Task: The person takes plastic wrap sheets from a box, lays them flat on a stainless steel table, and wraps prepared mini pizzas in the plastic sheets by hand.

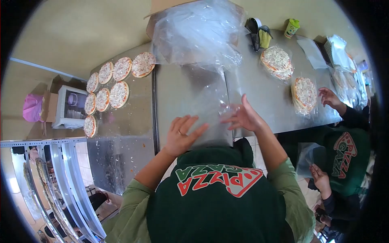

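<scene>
A clear plastic bag (206,101) lies on the metal table in front of me, hard to make out against the steel. My left hand (181,135), with a ring on one finger, hovers at its near left side, fingers spread and holding nothing. On the other side, my right hand (246,116) has its thumb raised away from slightly blurred fingers, which reach to the bag's right edge; whether they touch it I cannot tell. Beyond both hands, a large heap of clear plastic bags (196,32) spills from a cardboard box (152,30).
Several unwrapped pizzas (119,94) sit on the left table section. Bagged pizzas (304,95) lie at right, near a co-worker's hand (330,98); their other hand (321,180) holds a clear bag (306,158). A yellow-green cup (291,28) stands at the back. Metal racking (75,174) is at lower left.
</scene>
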`<act>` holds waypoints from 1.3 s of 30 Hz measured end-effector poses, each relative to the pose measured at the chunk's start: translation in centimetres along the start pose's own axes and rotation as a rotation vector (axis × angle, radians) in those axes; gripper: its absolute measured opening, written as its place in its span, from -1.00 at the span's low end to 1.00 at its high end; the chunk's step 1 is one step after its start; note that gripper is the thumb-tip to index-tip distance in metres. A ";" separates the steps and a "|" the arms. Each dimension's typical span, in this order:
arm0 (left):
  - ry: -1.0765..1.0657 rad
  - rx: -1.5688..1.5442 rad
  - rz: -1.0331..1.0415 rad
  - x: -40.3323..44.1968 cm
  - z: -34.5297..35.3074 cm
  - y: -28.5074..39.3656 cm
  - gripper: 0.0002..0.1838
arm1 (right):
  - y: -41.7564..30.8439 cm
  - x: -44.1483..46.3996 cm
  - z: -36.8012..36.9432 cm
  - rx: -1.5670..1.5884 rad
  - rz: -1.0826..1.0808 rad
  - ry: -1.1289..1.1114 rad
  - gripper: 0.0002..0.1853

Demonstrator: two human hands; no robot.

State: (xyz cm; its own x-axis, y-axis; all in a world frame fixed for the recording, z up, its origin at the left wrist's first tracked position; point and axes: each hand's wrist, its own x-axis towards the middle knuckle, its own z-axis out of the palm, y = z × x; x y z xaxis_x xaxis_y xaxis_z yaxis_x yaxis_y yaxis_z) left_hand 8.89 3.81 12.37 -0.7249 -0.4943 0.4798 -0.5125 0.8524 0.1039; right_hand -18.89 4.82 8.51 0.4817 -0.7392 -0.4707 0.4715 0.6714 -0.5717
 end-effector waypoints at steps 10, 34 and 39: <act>-0.181 -0.735 -0.756 -1.7 2.2 0.4 -0.68 | 0.8 4.6 2.5 -0.337 -0.193 0.215 -0.81; 0.345 -1.497 -1.240 2.0 4.1 -0.9 -0.67 | 2.6 4.7 11.9 0.192 -0.472 0.511 -0.89; 0.348 -1.941 -1.348 1.0 1.9 -4.4 -0.64 | 2.7 3.3 -3.9 0.242 -0.475 0.770 -0.87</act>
State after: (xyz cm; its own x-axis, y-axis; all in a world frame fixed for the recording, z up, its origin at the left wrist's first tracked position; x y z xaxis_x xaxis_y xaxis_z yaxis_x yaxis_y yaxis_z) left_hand 9.55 -0.79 10.79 -0.3158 -0.8256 -0.4675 0.5449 -0.5612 0.6230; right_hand -18.88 3.96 2.81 -0.3823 -0.7124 -0.5884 0.6757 0.2189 -0.7040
